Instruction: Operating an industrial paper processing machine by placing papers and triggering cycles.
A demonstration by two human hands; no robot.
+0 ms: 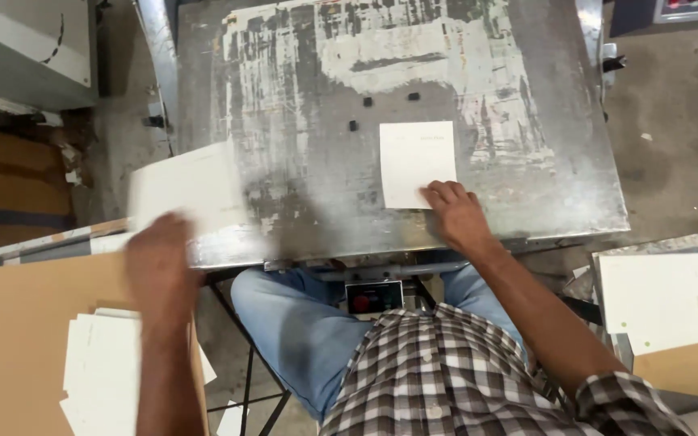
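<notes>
A white card (417, 164) is pressed flat on the worn metal worktop (527, 186) under the fingertips of the right hand (456, 214), which are laid on its near right corner. Its long axis runs away from the hands, and bare metal is left open on every side. A second white sheet (191, 190), blurred, is gripped at its near edge by the left hand (159, 262). More white sheets (100, 375) lie below that hand, partly hidden by the forearm. A further stack (668, 299) is seen right of the right arm.
</notes>
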